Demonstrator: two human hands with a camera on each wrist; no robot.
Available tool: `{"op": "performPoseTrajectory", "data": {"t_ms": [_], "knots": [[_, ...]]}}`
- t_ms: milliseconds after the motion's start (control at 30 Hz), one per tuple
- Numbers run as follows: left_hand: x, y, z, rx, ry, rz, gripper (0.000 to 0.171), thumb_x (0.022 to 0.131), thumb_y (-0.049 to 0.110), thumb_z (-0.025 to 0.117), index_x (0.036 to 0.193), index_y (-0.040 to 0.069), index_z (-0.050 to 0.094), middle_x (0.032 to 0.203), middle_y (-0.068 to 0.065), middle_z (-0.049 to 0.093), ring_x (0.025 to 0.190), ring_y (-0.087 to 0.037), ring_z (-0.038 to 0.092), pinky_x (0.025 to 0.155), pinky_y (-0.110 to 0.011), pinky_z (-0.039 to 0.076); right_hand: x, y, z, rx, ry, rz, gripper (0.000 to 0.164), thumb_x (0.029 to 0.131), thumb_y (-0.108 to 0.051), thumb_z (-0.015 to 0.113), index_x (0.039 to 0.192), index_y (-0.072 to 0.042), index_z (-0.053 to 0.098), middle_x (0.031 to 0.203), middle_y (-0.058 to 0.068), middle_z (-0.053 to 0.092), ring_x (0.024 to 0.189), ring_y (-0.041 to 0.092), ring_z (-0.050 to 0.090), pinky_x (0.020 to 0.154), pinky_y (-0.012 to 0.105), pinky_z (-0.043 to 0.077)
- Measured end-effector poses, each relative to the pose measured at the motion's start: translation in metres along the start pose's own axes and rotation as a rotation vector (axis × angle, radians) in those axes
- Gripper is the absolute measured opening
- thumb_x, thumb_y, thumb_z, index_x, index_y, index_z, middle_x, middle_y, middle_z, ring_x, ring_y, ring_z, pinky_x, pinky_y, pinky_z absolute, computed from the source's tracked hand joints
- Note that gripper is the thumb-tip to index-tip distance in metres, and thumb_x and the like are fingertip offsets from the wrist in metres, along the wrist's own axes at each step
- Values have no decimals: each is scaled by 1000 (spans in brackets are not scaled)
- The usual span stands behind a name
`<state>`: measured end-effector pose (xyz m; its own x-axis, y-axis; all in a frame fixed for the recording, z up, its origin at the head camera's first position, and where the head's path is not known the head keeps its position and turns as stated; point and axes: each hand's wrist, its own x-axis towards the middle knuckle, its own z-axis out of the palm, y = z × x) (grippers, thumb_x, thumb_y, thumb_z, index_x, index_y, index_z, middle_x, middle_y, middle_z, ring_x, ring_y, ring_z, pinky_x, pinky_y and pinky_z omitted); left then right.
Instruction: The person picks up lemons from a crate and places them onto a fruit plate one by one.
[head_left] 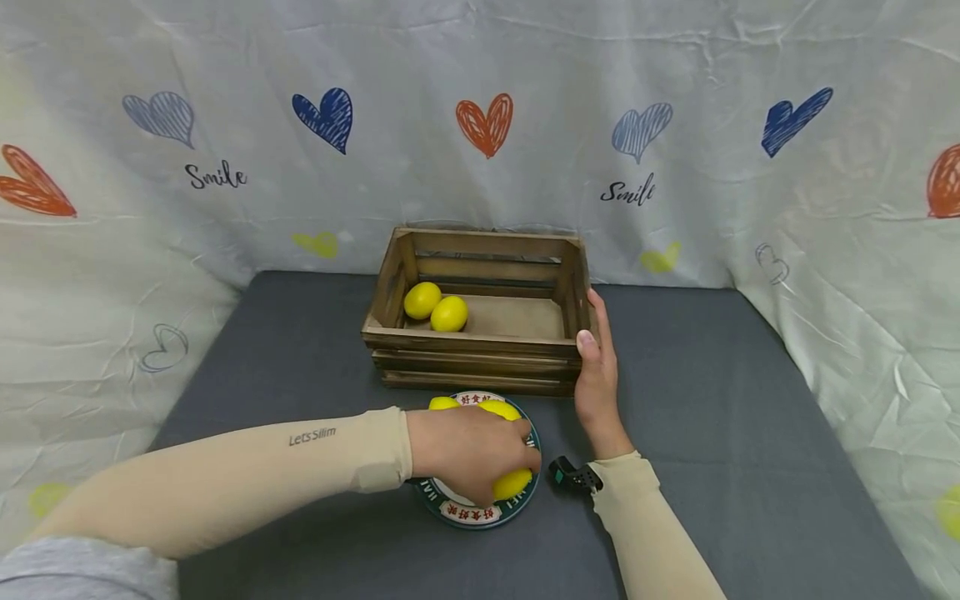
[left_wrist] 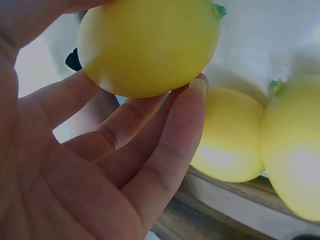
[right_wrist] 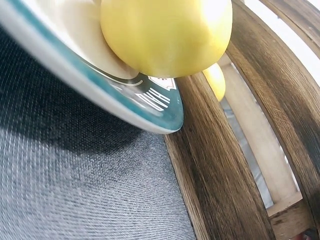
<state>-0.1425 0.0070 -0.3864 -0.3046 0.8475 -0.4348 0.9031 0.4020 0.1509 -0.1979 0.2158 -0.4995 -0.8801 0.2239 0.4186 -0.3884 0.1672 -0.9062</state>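
2 lemons (head_left: 449,314) lie side by side at the left end of the wooden crate (head_left: 480,363). just in front of it, on the dark counter (head_left: 705,400), sits a green-rimmed plate (head_left: 470,517). the left hand (head_left: 472,454) is clamped round a 3rd lemon (head_left: 513,484), thumb and fingers about it, over the plate's right part; 2 further lemons (head_left: 500,408) lie on the plate's far side, partly hidden by that hand. the right hand (head_left: 598,383) rests against the crate's right end, its visible fingers extended.

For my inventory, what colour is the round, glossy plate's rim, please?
The rim is teal with white lettering, clearest in the right wrist view.
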Motion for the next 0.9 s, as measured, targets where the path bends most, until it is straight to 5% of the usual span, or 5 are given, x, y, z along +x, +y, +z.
{"op": "performPoseTrajectory", "data": {"t_ms": [533, 700, 900], "knots": [[9, 2, 15, 29, 4, -32, 61, 81, 38, 95, 137, 37, 70, 129, 4, 66, 94, -7, 62, 80, -30, 60, 0, 1, 0, 4, -11, 5, 64, 105, -40, 43, 167, -46, 34, 176, -22, 27, 166, 10, 20, 131, 66, 12], [10, 3, 17, 47, 13, -36, 63, 80, 38, 96, 138, 37, 71, 129, 5, 66, 95, -7, 62, 81, -30, 60, 0, 2, 0, 10, -13, 5, 64, 104, -40, 43, 167, -46, 34, 179, -13, 26, 166, 10, 20, 131, 66, 13], [11, 5, 20, 83, 30, -44, 62, 81, 40, 95, 137, 37, 71, 128, 4, 67, 93, -7, 64, 81, -30, 61, 0, 1, 0, 20, -17, 13, 64, 104, -41, 44, 167, -47, 34, 176, -23, 26, 165, 9, 19, 131, 66, 13]]}}
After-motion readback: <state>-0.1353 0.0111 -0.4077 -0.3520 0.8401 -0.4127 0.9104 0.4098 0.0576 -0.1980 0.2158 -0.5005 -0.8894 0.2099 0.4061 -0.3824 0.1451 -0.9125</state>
